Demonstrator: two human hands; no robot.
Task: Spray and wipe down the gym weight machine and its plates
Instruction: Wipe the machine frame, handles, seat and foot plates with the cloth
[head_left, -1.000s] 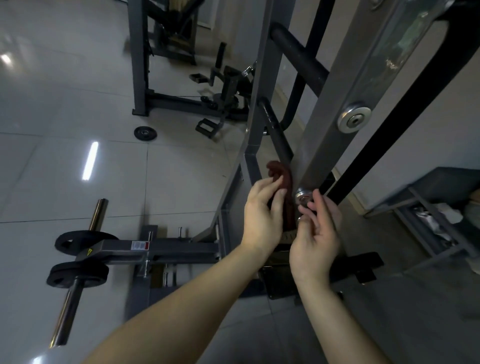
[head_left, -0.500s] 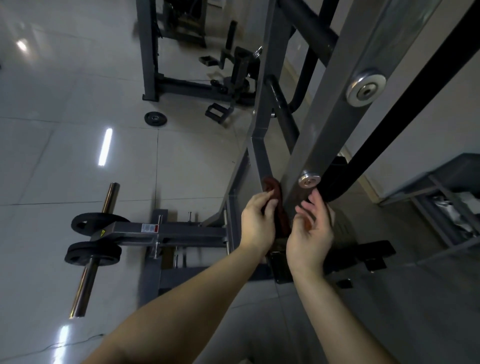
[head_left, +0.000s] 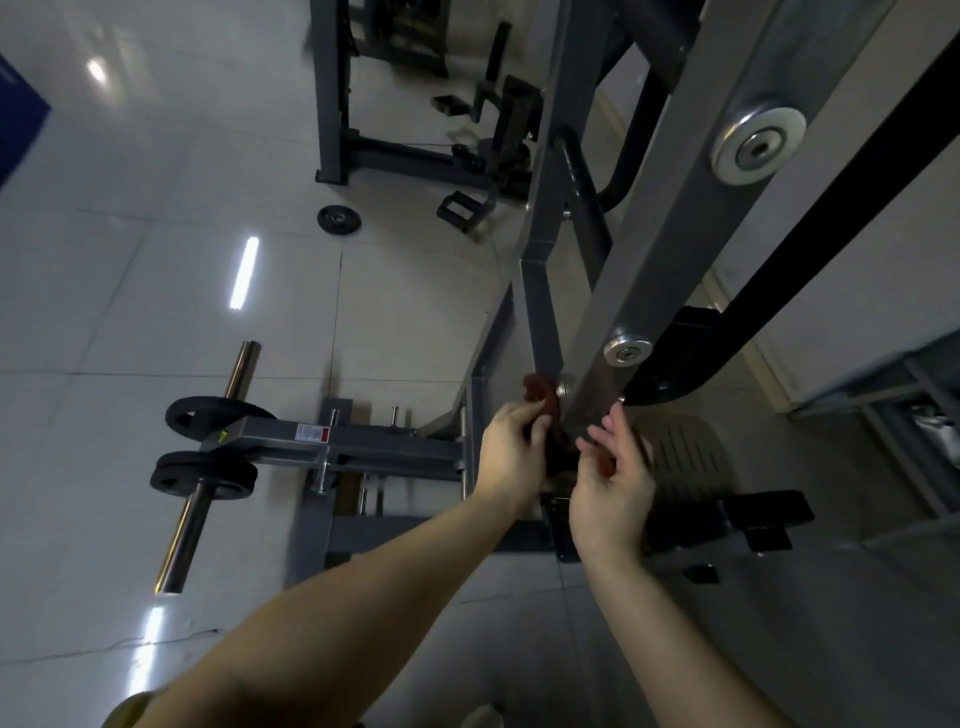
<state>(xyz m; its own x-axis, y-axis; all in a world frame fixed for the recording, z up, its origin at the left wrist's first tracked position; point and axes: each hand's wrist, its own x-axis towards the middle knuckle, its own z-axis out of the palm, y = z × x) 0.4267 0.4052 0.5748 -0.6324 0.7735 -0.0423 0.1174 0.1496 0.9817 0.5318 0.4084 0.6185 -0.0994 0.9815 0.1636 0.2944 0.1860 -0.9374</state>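
A grey slanted beam (head_left: 670, 270) of the weight machine runs from top right down to the middle, with two round steel bolt caps on it. A dark red cloth (head_left: 543, 397) is wrapped against the beam's lower end. My left hand (head_left: 511, 452) grips the cloth on the beam's left side. On the right side, my right hand (head_left: 613, 478) has its fingers curled on the cloth's other end. Two black weight plates (head_left: 205, 475) sit on a steel bar (head_left: 192, 512) at the left.
A black padded arm (head_left: 810, 228) crosses at the right. A black footplate (head_left: 685, 462) lies behind my hands. One small loose plate (head_left: 339, 220) lies on the tiled floor, and another machine frame (head_left: 332, 93) stands at the back. A grey shelf (head_left: 893, 395) is at the right edge.
Both hands have slid down the beam with the cloth, from the lower bolt cap to the beam's bottom end. The camera has tilted down a little.
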